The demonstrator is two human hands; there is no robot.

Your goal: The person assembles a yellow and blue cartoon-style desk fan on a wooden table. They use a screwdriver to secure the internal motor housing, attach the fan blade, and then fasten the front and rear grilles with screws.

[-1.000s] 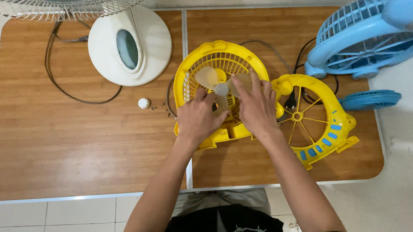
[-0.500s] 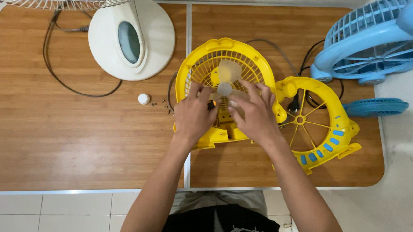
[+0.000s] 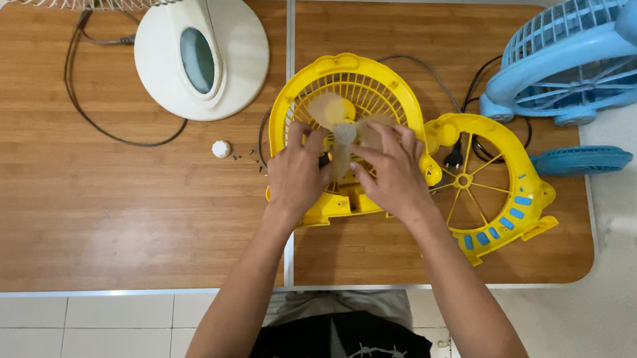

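A yellow fan housing [image 3: 318,82] with a rear grille lies flat on the wooden table [image 3: 108,202]. A translucent pale blade [image 3: 331,111] sits at its hub. My left hand [image 3: 296,174] rests on the housing's lower left, fingers touching the blade near the hub. My right hand [image 3: 393,177] lies over the lower right, fingertips on the blade. To the right lies the yellow front cover [image 3: 504,192] with spokes and blue buttons, face down.
A white fan base [image 3: 200,55] with its wire cage stands at the back left, its dark cord [image 3: 83,118] looping on the table. A small white knob [image 3: 220,149] and tiny screws lie beside the housing. A blue fan [image 3: 581,63], a blue cap [image 3: 581,160] and a black plug [image 3: 452,160] are at right.
The blade has turned under my fingers between frames. Both hands stayed over the hub, shifting slightly. The camera view drifted a little.
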